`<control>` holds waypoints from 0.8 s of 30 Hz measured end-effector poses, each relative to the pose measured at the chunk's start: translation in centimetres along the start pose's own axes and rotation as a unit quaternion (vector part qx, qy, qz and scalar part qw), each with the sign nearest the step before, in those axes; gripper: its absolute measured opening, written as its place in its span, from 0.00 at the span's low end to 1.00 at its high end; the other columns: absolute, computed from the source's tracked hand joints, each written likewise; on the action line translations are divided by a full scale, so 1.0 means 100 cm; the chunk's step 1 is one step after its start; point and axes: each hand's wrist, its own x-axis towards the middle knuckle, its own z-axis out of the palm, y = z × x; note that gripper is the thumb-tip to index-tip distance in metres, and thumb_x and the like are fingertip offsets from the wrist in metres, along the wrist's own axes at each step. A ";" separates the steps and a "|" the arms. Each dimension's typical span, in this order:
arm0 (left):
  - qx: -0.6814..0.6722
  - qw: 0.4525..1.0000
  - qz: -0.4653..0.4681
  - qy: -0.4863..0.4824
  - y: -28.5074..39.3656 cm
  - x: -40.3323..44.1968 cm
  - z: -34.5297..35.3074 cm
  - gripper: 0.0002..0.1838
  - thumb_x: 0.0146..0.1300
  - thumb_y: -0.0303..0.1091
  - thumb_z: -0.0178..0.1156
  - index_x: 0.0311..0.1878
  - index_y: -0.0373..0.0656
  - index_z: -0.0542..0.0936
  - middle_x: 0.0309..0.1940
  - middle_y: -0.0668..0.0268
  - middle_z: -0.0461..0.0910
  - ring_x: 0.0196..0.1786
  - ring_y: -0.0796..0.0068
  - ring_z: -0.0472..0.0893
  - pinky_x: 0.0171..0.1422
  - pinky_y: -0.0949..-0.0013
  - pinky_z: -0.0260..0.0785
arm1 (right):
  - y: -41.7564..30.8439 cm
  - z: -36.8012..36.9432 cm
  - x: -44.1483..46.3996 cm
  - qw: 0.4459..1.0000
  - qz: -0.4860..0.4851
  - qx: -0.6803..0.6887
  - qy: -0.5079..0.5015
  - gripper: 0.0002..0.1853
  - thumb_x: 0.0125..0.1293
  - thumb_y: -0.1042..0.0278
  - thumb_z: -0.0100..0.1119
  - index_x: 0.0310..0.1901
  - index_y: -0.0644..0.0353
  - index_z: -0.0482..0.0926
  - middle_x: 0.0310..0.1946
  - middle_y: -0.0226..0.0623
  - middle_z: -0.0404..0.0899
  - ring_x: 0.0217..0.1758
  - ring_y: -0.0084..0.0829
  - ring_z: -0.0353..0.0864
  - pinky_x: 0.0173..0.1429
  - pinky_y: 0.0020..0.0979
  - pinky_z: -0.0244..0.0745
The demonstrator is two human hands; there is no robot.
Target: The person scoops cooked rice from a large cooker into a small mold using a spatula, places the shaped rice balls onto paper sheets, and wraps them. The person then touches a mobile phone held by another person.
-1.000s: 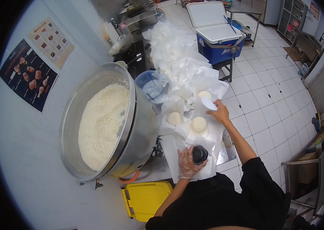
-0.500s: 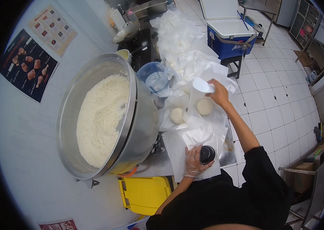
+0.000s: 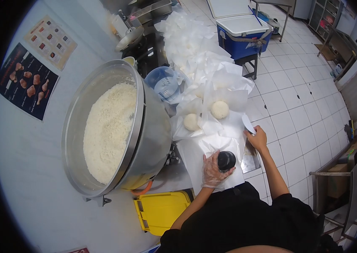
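My left hand (image 3: 214,172), in a clear plastic glove, is wrapped round a small round black bowl (image 3: 226,160) on a sheet of white paper (image 3: 190,152). What the bowl contains, if anything, I cannot make out. In my bare right hand (image 3: 257,138) is a white rice paddle (image 3: 248,123), held by its handle over the counter's right edge. Just beyond the bowl, two rounded rice mounds sit on paper, one right (image 3: 219,109) and one left (image 3: 191,122). A large metal pot (image 3: 155,139) on the left holds cooked white rice (image 3: 108,133).
Behind the mounds stands a clear blue plastic container (image 3: 157,76), with heaped white papers (image 3: 191,42) farther back. A yellow lidded bin (image 3: 163,213) is below the pot. A blue cooler (image 3: 239,42) sits on a stand across the tiled floor (image 3: 286,109).
My right hand has drawn back toward me and to the right with the paddle, away from the right rice mound. My left hand still holds the bowl. The view has shifted slightly.
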 end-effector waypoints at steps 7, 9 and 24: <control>-0.119 0.990 -0.076 -0.001 0.005 0.003 -0.012 0.53 0.46 0.59 0.74 0.69 0.40 0.62 0.55 0.51 0.76 0.59 0.49 0.77 0.77 0.40 0.48 | 0.007 0.022 -0.072 0.999 0.035 -0.019 -0.019 0.27 0.51 0.51 0.73 0.39 0.68 0.77 0.32 0.52 0.84 0.38 0.47 0.86 0.44 0.41 0.78; -0.154 0.983 -0.105 0.003 0.009 0.002 -0.015 0.52 0.46 0.59 0.74 0.69 0.41 0.61 0.54 0.50 0.76 0.59 0.48 0.76 0.77 0.40 0.48 | 0.003 0.017 -0.092 0.992 0.077 0.030 -0.100 0.25 0.53 0.50 0.72 0.36 0.68 0.77 0.25 0.46 0.82 0.29 0.39 0.83 0.35 0.38 0.75; -0.112 0.990 -0.087 0.002 0.004 0.004 -0.030 0.51 0.49 0.64 0.70 0.69 0.42 0.60 0.58 0.52 0.75 0.62 0.47 0.75 0.80 0.43 0.39 | -0.015 0.014 -0.157 0.807 0.209 0.433 -0.343 0.11 0.66 0.62 0.63 0.31 0.58 0.76 0.14 0.25 0.67 0.11 0.19 0.59 0.17 0.26 0.50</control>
